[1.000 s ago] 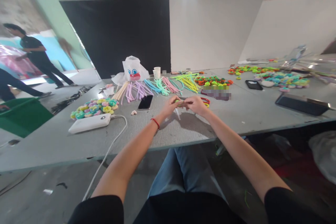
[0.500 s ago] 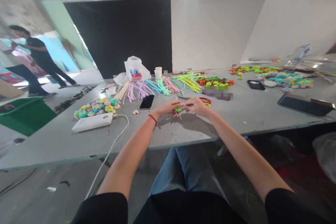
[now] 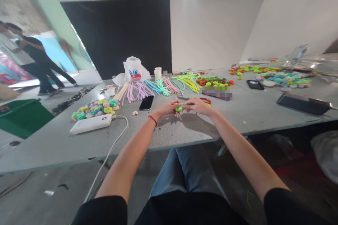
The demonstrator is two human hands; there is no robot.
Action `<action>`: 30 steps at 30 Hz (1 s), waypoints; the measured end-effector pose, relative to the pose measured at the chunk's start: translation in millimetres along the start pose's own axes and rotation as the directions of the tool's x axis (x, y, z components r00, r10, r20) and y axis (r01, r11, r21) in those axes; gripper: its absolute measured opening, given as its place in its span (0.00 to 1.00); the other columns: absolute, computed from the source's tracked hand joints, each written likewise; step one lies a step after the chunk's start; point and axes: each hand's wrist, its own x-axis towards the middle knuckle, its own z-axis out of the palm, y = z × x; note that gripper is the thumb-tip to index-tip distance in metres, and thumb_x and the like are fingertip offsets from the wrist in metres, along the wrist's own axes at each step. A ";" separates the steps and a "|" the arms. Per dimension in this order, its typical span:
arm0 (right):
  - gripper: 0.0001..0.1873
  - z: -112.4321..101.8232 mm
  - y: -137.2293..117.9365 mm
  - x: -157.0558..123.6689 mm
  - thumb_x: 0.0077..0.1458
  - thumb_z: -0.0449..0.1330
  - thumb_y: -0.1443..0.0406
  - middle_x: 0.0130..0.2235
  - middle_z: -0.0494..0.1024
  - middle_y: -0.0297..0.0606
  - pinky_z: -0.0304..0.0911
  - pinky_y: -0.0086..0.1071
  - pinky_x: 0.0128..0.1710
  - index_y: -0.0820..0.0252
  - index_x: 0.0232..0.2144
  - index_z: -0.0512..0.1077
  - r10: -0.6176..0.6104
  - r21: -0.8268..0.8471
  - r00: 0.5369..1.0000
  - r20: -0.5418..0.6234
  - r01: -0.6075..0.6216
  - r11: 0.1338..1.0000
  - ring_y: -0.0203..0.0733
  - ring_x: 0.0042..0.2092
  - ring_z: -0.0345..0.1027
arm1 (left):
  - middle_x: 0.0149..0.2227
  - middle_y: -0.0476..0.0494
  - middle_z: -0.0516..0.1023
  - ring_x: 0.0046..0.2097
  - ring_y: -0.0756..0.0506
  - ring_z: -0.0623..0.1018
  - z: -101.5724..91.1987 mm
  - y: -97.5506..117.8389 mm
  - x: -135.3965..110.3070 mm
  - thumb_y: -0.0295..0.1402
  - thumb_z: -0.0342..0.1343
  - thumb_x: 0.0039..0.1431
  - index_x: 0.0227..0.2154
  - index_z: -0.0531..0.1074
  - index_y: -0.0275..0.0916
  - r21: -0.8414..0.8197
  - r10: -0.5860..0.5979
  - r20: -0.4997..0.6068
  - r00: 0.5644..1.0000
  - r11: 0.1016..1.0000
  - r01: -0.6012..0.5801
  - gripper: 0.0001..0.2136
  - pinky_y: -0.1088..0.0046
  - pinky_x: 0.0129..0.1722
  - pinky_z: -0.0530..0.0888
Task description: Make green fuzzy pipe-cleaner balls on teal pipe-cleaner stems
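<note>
Both my hands meet over the middle of the grey table (image 3: 185,130). My left hand (image 3: 169,108) and my right hand (image 3: 196,105) are closed on a small bright green fuzzy piece (image 3: 179,108) held between their fingertips, with a thin pale stick hanging under it. A red string bracelet sits on my left wrist. Just beyond my hands lie red and yellow rings (image 3: 206,101) and a black phone (image 3: 146,102).
Bundles of coloured pipe cleaners (image 3: 161,86) fan out at the back. Piles of fuzzy flowers (image 3: 96,107) lie left, centre (image 3: 215,81) and right (image 3: 283,77). A white power bank (image 3: 91,124) with cable lies left. A dark tablet (image 3: 303,104) is right. People stand far left.
My hands have stayed together and turned the green piece between the fingers, so more of it shows now. The people at the far left have shifted.
</note>
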 end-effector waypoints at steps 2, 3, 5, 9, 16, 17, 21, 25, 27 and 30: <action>0.17 0.0 -1.1 0.2 0.55 0.56 0.56 0.24 0.73 0.36 0.56 0.29 0.30 0.64 0.26 0.75 0.013 -0.012 1.000 0.010 -0.013 1.000 0.36 0.27 0.64 | 0.26 0.49 0.71 0.25 0.54 0.72 -0.6 -2.1 1.1 0.43 0.58 0.54 0.31 0.65 0.37 0.007 -0.001 -0.006 1.000 1.000 0.001 0.14 0.78 0.26 0.69; 0.17 0.3 -1.4 0.6 0.55 0.55 0.57 0.23 0.73 0.36 0.56 0.28 0.29 0.64 0.26 0.75 0.015 -0.021 1.000 0.012 -0.015 1.000 0.35 0.27 0.64 | 0.26 0.49 0.71 0.26 0.53 0.73 -0.7 -2.9 1.6 0.43 0.58 0.54 0.32 0.65 0.38 0.012 -0.003 -0.011 1.000 1.000 0.003 0.14 0.77 0.27 0.70; 0.17 1.5 -1.6 1.6 0.55 0.55 0.58 0.22 0.73 0.36 0.55 0.28 0.28 0.65 0.25 0.75 0.013 -0.043 1.000 0.010 -0.013 0.999 0.35 0.26 0.63 | 0.26 0.48 0.73 0.26 0.51 0.75 -0.6 -3.8 2.0 0.43 0.57 0.54 0.32 0.63 0.38 0.010 -0.011 -0.028 1.000 1.000 0.011 0.14 0.75 0.28 0.72; 0.14 3.4 -2.0 2.7 0.54 0.54 0.63 0.22 0.74 0.36 0.54 0.27 0.27 0.65 0.25 0.76 -0.001 -0.077 1.000 0.027 0.003 0.997 0.34 0.24 0.62 | 0.26 0.48 0.75 0.26 0.50 0.76 -0.1 -2.4 -0.3 0.40 0.59 0.52 0.32 0.63 0.38 -0.036 -0.019 -0.023 1.000 0.999 0.018 0.13 0.73 0.28 0.74; 0.15 4.3 -1.3 1.6 0.55 0.54 0.63 0.22 0.75 0.35 0.55 0.27 0.27 0.64 0.25 0.77 -0.056 -0.079 0.990 0.130 0.067 0.995 0.35 0.25 0.65 | 0.27 0.45 0.78 0.29 0.46 0.79 -7.2 -6.9 -0.3 0.36 0.66 0.46 0.30 0.65 0.37 -0.023 -0.005 0.104 0.995 1.000 0.008 0.15 0.69 0.32 0.76; 0.14 4.8 -0.9 1.3 0.55 0.54 0.63 0.22 0.75 0.35 0.56 0.27 0.27 0.64 0.26 0.77 -0.066 -0.081 0.988 0.137 0.077 0.994 0.35 0.25 0.66 | 0.28 0.45 0.78 0.31 0.45 0.80 -8.7 -7.9 0.4 0.36 0.66 0.45 0.31 0.65 0.37 -0.029 -0.038 0.131 0.991 0.999 0.042 0.16 0.67 0.34 0.76; 0.13 6.1 -1.2 -0.3 0.55 0.55 0.65 0.23 0.76 0.35 0.56 0.26 0.27 0.64 0.26 0.77 -0.101 -0.094 0.986 0.135 0.114 0.989 0.35 0.26 0.67 | 0.31 0.43 0.80 0.33 0.44 0.81 -11.0 -5.5 0.3 0.33 0.67 0.43 0.32 0.66 0.37 -0.036 -0.093 0.189 0.978 0.994 0.101 0.16 0.65 0.38 0.76; 0.12 4.4 -3.4 -2.2 0.55 0.55 0.66 0.25 0.76 0.35 0.57 0.26 0.27 0.63 0.30 0.78 -0.129 -0.061 0.982 0.141 0.138 0.988 0.35 0.27 0.67 | 0.27 0.44 0.79 0.31 0.44 0.81 -7.1 2.9 -3.0 0.31 0.66 0.43 0.28 0.66 0.36 -0.075 -0.028 0.174 0.984 0.996 0.041 0.13 0.67 0.35 0.76; 0.12 3.3 -4.0 -2.4 0.55 0.55 0.65 0.26 0.77 0.36 0.58 0.26 0.27 0.63 0.30 0.78 -0.140 -0.034 0.980 0.144 0.147 0.989 0.35 0.27 0.68 | 0.26 0.44 0.79 0.30 0.44 0.80 -5.3 4.6 -4.0 0.30 0.66 0.43 0.26 0.65 0.35 -0.102 -0.003 0.171 0.985 0.995 0.021 0.13 0.69 0.32 0.75; 0.12 2.4 -3.6 -1.4 0.55 0.57 0.63 0.27 0.77 0.38 0.59 0.27 0.28 0.64 0.30 0.78 -0.134 0.006 0.987 0.093 0.134 0.991 0.36 0.28 0.68 | 0.24 0.46 0.78 0.28 0.45 0.80 -5.1 2.5 -3.6 0.28 0.65 0.43 0.26 0.64 0.36 -0.167 0.038 0.129 0.991 0.986 -0.016 0.13 0.73 0.28 0.74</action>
